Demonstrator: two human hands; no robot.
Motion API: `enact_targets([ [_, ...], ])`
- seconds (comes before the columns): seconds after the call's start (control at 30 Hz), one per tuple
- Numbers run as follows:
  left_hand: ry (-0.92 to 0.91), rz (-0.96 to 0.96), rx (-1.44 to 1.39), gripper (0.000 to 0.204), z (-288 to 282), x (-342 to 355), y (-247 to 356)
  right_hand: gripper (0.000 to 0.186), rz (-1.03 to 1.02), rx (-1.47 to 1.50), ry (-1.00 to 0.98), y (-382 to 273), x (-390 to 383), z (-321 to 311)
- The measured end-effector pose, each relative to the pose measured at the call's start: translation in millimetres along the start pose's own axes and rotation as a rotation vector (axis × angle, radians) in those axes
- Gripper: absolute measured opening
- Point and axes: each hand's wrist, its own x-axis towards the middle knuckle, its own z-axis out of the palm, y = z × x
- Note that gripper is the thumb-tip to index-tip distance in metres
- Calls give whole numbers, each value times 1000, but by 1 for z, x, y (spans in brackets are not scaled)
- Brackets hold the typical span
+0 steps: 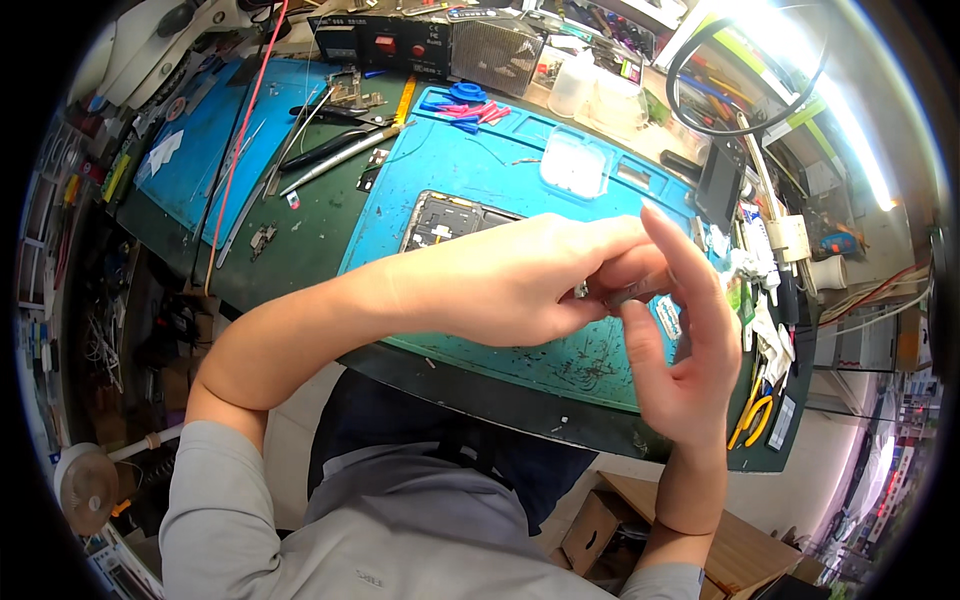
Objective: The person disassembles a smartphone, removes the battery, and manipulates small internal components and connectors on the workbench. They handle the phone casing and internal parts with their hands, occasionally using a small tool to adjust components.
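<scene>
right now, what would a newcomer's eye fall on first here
The left hand and right hand come together over a bright blue mat, mid-view. A dark, opened device lies on that mat, partly hidden. Pink and blue pieces sit near the mat's far left corner, and a light tube glares at upper right.

"What covers the table (290,215)?"

"A blue mat (385,215), matt and rubbery, its near end rough with scuffs and dark specks; the table itself wears a dull green finish."

"And the shine?"

"A tray (572,168) of clear, glossy plastic, and a slim tool (335,165) in smooth, silvery metal. The device (455,222) pairs matt black innards with a thin, metallic-looking rim."

"Anything softer?"

"Creased, matt grey cloth in the shirt (410,530), dark cloth in the trousers (345,420). The bottle (571,88) is cloudy, smooth plastic; white paper (166,150) lies flat and matt."
</scene>
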Motion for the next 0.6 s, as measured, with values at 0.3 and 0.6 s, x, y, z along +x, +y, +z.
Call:
enact_targets([
  [0.3,63,49,341,42,-4,-1,-2,55,-16,35,67,12,-5,0],
  [0.6,17,55,536,18,-7,-1,-14,52,-41,103,228,14,-7,-2],
])
